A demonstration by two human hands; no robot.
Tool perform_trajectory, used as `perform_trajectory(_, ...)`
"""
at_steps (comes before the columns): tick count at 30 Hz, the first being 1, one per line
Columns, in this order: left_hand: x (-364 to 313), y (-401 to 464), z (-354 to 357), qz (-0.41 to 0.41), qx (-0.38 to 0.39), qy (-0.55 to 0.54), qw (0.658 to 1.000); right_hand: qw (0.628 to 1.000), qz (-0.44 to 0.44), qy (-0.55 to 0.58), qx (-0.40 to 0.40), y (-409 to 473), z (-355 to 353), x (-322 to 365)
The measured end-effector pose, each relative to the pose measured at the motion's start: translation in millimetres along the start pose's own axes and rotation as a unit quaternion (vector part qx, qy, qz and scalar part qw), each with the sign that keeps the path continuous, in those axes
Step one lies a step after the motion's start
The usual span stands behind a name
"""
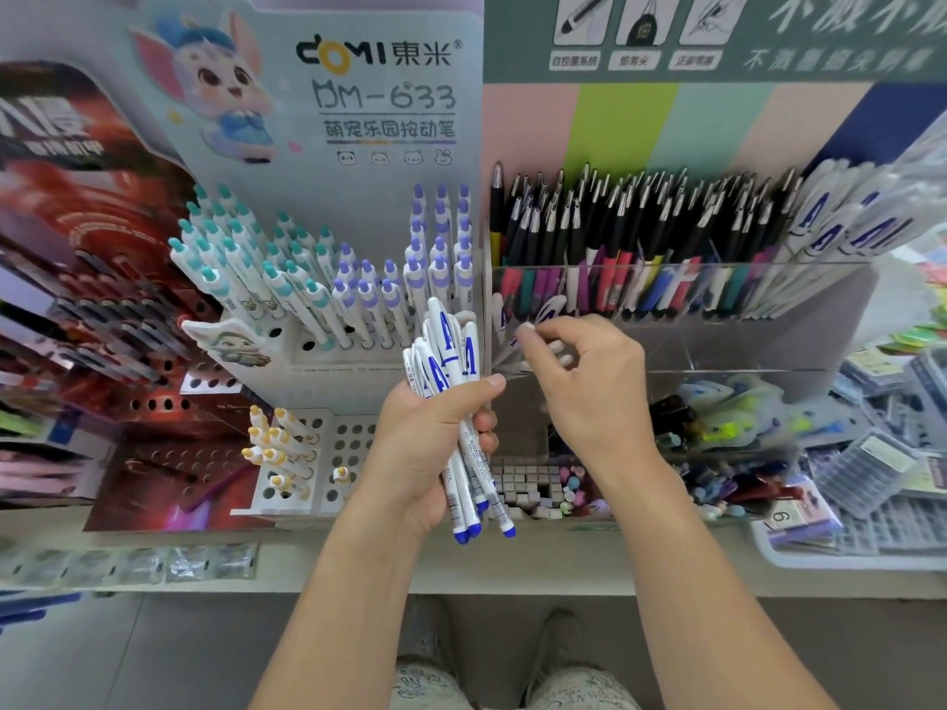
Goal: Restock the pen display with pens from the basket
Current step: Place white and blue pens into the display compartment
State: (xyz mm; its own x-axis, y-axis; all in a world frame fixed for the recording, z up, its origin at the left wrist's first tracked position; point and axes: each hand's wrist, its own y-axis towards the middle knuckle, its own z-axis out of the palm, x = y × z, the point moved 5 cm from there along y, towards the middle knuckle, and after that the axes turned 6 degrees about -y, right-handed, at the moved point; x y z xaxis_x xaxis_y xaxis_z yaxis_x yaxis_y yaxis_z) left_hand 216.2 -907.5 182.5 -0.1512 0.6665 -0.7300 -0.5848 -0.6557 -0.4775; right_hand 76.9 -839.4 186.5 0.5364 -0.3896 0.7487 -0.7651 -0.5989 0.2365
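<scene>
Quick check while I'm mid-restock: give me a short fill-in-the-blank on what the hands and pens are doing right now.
1. The bundle of white pens is gripped in the ____ hand.
2. The pens in the bundle have ____ tips at the bottom end.
3. The right hand reaches toward the clear ____ holder on the display.
4. In the white rack, the teal-topped pens stand ____ of the purple-topped pens.

Missing words: left; blue; plastic; left

glossy white plastic pens, clear acrylic display.
</scene>
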Motion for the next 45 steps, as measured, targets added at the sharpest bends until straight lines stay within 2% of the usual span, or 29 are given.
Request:
perform_trajectory(6, -1, 1, 1, 0.004, -0.005, 0.004, 1.0, 0.99, 0.062, 0.111, 0.068, -2, 8, 10)
perform_trajectory(12, -2, -3, 4, 0.009, 0.006, 0.02, 1.0, 0.988, 0.09, 0.127, 0.004, 4, -13, 2)
perform_trajectory(16, -3, -6, 11, 0.025, 0.03, 0.06, 0.997, 0.986, 0.075, 0.14, -0.06, 8, -38, 11)
perform_trajectory(18, -4, -6, 14, 0.038, 0.035, 0.086, 0.995, 0.987, 0.049, 0.156, -0.009, 10, -44, 25)
perform_trajectory(21, -3, -6, 22, 0.052, 0.055, 0.132, 0.988, 0.973, 0.053, 0.181, 0.136, 5, -32, 42)
perform_trajectory(26, -2, -6, 27, 0.051, 0.065, 0.156, 0.984, 0.949, 0.126, 0.242, 0.159, -2, -24, 39)
perform_trajectory(31, -1, -5, 24, 0.062, 0.051, 0.18, 0.98, 0.985, 0.073, 0.106, 0.116, -4, -29, 41)
perform_trajectory(35, -5, -8, 30, 0.095, 0.059, 0.2, 0.973, 0.985, 0.069, 0.089, 0.129, -7, -26, 49)
perform_trajectory(38, -3, -8, 30, 0.089, 0.066, 0.197, 0.974, 0.985, 0.075, 0.072, 0.138, -5, -27, 50)
perform_trajectory(43, 3, -7, 27, 0.072, 0.059, 0.18, 0.979, 0.994, 0.062, -0.014, 0.085, -6, -28, 51)
perform_trajectory(45, 5, -6, 26, 0.046, 0.066, 0.132, 0.988, 0.992, 0.071, 0.035, 0.095, -5, -27, 49)
